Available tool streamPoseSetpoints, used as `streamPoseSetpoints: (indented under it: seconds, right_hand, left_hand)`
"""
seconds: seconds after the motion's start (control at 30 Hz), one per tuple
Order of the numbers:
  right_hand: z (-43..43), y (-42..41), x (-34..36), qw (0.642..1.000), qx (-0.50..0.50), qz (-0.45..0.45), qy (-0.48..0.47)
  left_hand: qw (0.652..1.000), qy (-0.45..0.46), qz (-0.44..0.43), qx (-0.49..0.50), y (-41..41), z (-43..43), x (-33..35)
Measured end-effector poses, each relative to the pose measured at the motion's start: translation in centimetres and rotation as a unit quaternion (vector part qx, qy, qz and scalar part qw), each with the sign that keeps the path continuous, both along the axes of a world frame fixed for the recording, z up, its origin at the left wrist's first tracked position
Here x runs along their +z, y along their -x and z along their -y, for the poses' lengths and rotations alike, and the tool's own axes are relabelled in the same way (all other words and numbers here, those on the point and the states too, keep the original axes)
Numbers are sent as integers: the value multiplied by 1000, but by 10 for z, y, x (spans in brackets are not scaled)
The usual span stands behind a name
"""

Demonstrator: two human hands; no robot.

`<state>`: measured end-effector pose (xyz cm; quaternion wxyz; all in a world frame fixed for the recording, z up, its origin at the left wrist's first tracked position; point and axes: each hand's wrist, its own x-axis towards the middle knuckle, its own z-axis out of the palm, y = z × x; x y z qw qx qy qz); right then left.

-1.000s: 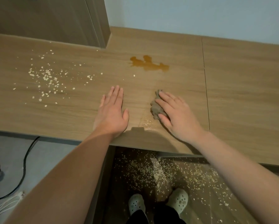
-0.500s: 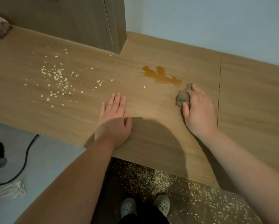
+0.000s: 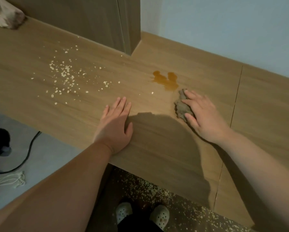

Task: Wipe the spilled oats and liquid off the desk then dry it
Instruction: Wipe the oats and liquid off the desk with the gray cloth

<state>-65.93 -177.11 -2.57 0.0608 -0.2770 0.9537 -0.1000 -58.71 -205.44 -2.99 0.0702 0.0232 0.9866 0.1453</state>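
Note:
A wooden desk (image 3: 266, 101) carries scattered oat flakes (image 3: 65, 76) on its left part and an amber puddle of liquid (image 3: 165, 80) near the middle. A crumpled grey-brown cloth (image 3: 181, 106) lies just below the puddle's right end. My right hand (image 3: 202, 114) presses on the cloth with spread, mostly straight fingers, covering its right side. My left hand (image 3: 115, 124) rests flat on the desk to the left of the cloth, fingers straight, holding nothing.
A wooden cabinet panel (image 3: 98, 22) stands on the desk's back, left of the wall. A bundled fabric (image 3: 4, 15) sits at the far left corner. Below the desk edge, oats (image 3: 157, 188) litter the floor near my shoes (image 3: 142, 215). A black cable (image 3: 28, 151) runs across the floor at left.
My right hand slid the cloth away from the desk's front edge up to the puddle's lower right end. My left hand stayed flat on the desk.

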Motion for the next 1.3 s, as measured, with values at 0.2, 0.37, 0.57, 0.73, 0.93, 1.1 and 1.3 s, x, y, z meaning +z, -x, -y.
streamPoseSetpoints:
  seconds: [0.2,0.37,0.57,0.73,0.93,1.1,1.3]
  right_hand:
    - [26,92,-7,949,-311,-39,-13]
    - [76,44,-3,997,-59,-37,-31]
    - [32,69,-3,995,-68,-66,13]
    - [63,130,-8,952,-295,-80,-11]
    - [79,70,-5,998,58,-35,6]
    - [55,140,-8,998,-17,-59,4]
    - [129,148,-7,994,-97,-46,35]
  left_hand:
    - [1000,-6,-7,2,0,0,-1]
    - [1000,-9,-10,0,0,2,-4]
    - [1000,6,-21,-19,-2,5,-8]
    - [1000,7,-22,-15,-2,4,-8]
    - [1000,7,-17,-15,-2,4,-8]
    - [1000,3,-11,-17,-3,5,-7]
    - [1000,2,-9,-18,-2,5,-8]
